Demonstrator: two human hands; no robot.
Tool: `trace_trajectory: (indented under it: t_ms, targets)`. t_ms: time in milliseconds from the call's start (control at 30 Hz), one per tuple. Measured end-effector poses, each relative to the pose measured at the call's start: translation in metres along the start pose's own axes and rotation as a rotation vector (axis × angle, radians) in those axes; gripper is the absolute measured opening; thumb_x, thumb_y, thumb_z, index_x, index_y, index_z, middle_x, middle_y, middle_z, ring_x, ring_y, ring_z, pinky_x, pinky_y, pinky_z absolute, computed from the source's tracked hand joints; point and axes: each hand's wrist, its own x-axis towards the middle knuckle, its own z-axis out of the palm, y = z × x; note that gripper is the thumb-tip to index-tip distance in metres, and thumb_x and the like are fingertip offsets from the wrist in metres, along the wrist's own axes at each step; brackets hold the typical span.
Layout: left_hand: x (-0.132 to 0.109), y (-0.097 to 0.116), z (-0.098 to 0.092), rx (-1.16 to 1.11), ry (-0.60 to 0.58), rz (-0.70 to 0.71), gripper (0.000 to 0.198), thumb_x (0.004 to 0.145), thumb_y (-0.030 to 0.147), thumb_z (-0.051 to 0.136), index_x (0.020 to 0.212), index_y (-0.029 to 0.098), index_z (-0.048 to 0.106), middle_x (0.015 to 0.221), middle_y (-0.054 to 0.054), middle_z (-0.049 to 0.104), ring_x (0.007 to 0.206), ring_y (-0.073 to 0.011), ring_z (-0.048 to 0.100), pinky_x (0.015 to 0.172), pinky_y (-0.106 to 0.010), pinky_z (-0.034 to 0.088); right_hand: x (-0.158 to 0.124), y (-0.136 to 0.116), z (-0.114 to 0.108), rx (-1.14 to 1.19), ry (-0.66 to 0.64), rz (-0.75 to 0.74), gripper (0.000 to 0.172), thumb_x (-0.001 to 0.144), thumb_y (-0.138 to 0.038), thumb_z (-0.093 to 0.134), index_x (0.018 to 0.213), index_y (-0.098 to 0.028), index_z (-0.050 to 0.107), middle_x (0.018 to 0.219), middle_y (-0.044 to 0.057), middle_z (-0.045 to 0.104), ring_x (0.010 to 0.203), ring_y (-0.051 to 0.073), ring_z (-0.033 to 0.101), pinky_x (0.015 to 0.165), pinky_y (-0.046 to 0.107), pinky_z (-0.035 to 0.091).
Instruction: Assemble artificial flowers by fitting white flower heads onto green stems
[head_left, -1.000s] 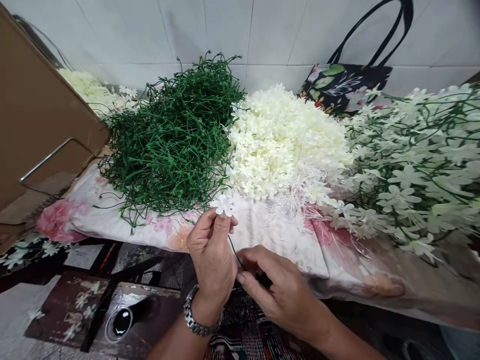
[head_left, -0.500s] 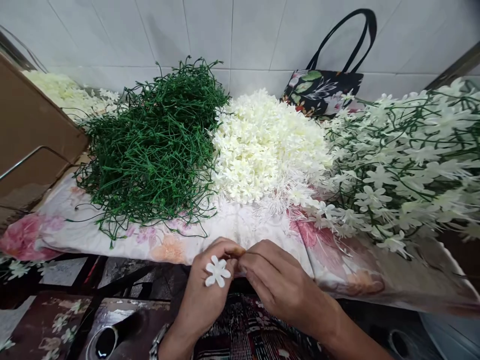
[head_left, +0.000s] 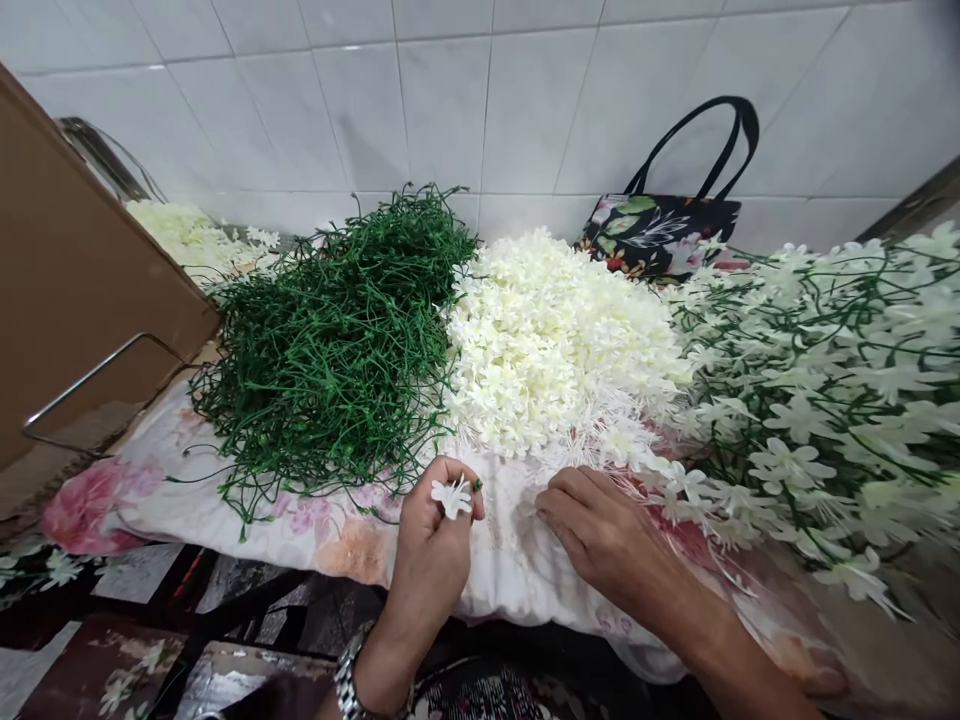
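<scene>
Left hand (head_left: 436, 540) holding white flower (head_left: 451, 497), right hand (head_left: 604, 528) over floral cloth (head_left: 517, 570)

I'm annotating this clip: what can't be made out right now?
Head view: what, if anything, the right grip holds; its own back hides it.
Head view: the back of the white flower; the left grip covers it.
Head view: the rest of the cardboard box; the left edge cuts it off.
Head view: how far the stemmed flowers reach; the right edge cuts them off.
</scene>
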Motion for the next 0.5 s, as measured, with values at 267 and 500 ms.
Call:
trace_trajectory:
  t_ms: [267,500]
  targets:
    - [0.026,0.018,0.017,0.181,0.005,0.149,0.008,0.069,0.012,0.046,0.068,0.019,0.05,0.053,0.007,0.036,0.044,-0.0075,0.026,0.042,-0.019,0.021,0.002,-0.001,0.004,0.013,0.038,0.002,0.025,0.087,-0.005,0.041,0.071,-0.016,0.057,0.068,0.004,0.049,0.066,0.016,0.046,0.06,0.028,0.036]
    - [0.048,0.04,0.023,0.847,0.149,0.539,0.024,0.061,-0.002,0.043,0.069,0.018,0.055,0.07,-0.002,0.054,0.067,-0.0161,0.053,0.061,-0.026,0.036,0.006,-0.003,0.004,0.033,0.107,0.002,0.029,0.084,-0.002,0.037,0.065,-0.016,0.054,0.067,0.004,0.049,0.062,0.016,0.044,0.056,0.027,0.035]
